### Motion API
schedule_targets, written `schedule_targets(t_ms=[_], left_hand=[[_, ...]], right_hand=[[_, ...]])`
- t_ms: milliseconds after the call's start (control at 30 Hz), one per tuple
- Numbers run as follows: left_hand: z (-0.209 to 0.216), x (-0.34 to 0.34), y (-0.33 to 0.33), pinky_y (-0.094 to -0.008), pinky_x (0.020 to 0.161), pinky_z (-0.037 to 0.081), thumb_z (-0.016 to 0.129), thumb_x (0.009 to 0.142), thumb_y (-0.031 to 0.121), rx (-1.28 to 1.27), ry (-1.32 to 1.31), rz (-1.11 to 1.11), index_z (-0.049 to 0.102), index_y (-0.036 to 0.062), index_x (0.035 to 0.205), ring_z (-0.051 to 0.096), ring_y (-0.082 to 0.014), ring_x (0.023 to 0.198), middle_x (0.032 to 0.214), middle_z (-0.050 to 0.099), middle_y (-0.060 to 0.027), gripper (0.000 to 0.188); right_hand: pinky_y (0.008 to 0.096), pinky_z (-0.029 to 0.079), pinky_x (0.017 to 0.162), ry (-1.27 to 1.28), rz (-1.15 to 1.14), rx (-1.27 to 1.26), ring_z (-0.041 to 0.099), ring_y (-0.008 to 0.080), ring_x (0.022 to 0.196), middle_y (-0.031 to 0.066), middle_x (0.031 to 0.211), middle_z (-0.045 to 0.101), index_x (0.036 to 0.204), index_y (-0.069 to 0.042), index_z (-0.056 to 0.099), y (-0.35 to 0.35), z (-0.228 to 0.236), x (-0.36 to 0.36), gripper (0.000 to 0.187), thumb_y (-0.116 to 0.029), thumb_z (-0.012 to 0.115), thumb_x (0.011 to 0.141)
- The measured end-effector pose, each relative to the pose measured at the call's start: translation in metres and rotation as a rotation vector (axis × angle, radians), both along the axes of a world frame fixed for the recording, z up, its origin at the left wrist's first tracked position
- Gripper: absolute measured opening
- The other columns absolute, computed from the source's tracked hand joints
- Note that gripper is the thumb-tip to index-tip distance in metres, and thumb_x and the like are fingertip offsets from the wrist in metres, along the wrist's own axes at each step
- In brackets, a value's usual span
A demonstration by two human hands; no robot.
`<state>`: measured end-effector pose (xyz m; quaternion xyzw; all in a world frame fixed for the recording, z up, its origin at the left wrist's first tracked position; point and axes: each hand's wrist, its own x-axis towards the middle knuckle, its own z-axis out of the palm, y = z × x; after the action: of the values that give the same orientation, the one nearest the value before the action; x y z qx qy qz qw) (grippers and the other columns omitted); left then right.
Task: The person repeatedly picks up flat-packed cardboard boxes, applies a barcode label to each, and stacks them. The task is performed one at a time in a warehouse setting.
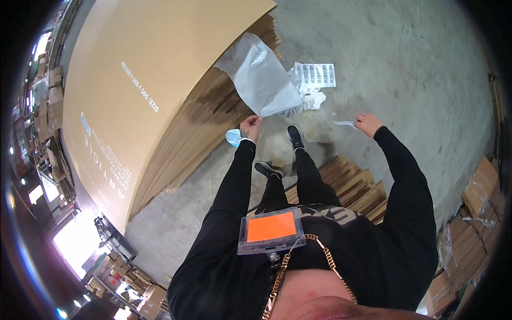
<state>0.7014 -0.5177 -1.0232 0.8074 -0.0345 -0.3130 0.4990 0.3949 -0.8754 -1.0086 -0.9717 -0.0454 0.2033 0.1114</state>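
Note:
My left hand (250, 128) pinches the lower corner of a translucent whitish plastic bag (261, 74), which hangs beside a tall stack of flat cardboard. A light blue face mask (233, 137) dangles at my left wrist. Out to the right, above the floor, my right hand (368, 125) is closed on a thin white strip (344, 123); its material is unclear. Ahead of my feet lie a white sheet of barcode labels (320, 75) and crumpled white paper (314, 100), both on the concrete.
A big stack of flattened cardboard boxes (122, 80) rises at my left. More flat cardboard (357, 186) lies by my legs on the right. Wrapped cartons (469, 229) stand at the far right, and loaded racks (53, 101) line the left. An ID holder (271, 229) hangs at my chest.

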Motion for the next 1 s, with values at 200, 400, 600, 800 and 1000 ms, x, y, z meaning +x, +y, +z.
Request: schedule_targets(t_ms=[200, 400, 600, 800, 1000], left_hand=[[0.038, -0.009, 0.019, -0.0289, 0.081, 0.054, 0.075, 0.083, 0.018, 0.168, -0.043, -0.169, 0.062, 0.0013, 0.125, 0.067, -0.0152, 0.086, 0.098, 0.071, -0.0085, 0.048], [0.168, 0.013, 0.11, -0.0331, 0.082, 0.056, 0.066, 0.089, 0.013, 0.084, -0.345, -0.222, 0.066, 0.0033, 0.117, 0.069, -0.0213, 0.087, 0.098, 0.072, -0.0118, 0.03], [0.27, 0.056, 0.253, -0.0418, 0.09, 0.051, 0.075, 0.078, 0.018, 0.437, -1.077, 0.039, 0.063, 0.0086, 0.119, 0.062, -0.0324, 0.105, 0.106, 0.065, -0.0149, 0.043], [0.286, 0.115, 0.408, -0.0544, 0.113, 0.031, 0.086, 0.068, 0.03, 1.108, -0.827, -0.061, 0.023, 0.0168, 0.155, 0.031, -0.044, 0.14, 0.153, 0.03, -0.0229, 0.108], [0.278, 0.153, 0.534, -0.05, 0.119, 0.023, 0.081, 0.075, 0.033, 1.285, -0.54, 0.003, 0.013, 0.0166, 0.158, 0.018, -0.0454, 0.147, 0.16, 0.019, -0.024, 0.109]], right_hand=[[0.0449, 0.056, 0.083, -0.095, -1.842, 0.486, 0.069, 0.035, 0.095, 0.0221, 0.122, 0.062, 0.151, -0.022, 0.022, -0.013, 0.03, -0.021, 0.079, -0.005, 0.065, 0.087], [0.0448, 0.056, 0.084, -0.798, -1.64, 1.179, 0.068, 0.0316, 0.098, 0.0233, 0.127, 0.058, 0.155, -0.021, -0.018, 0.041, 0.115, 0.166, 0.102, -0.012, 0.063, 0.094], [0.0395, 0.046, 0.101, -1.164, -0.392, 0.807, 0.063, 0.0297, 0.113, 0.0199, 0.126, 0.062, 0.157, -0.004, 0.01, 0.187, 0.213, 0.336, 0.085, -0.01, 0.063, 0.092], [0.0547, 0.029, 0.111, -0.899, 0.043, 0.334, 0.044, 0.0391, 0.133, 0.0185, 0.15, 0.041, 0.158, -0.008, 0.015, 0.333, 0.228, 0.399, 0.088, -0.034, 0.064, 0.09], [0.0579, 0.022, 0.114, -0.88, 0.004, 0.091, 0.036, 0.0345, 0.141, 0.0152, 0.155, 0.036, 0.158, -0.007, 0.014, 0.382, 0.211, 0.411, 0.083, -0.043, 0.054, 0.095]])
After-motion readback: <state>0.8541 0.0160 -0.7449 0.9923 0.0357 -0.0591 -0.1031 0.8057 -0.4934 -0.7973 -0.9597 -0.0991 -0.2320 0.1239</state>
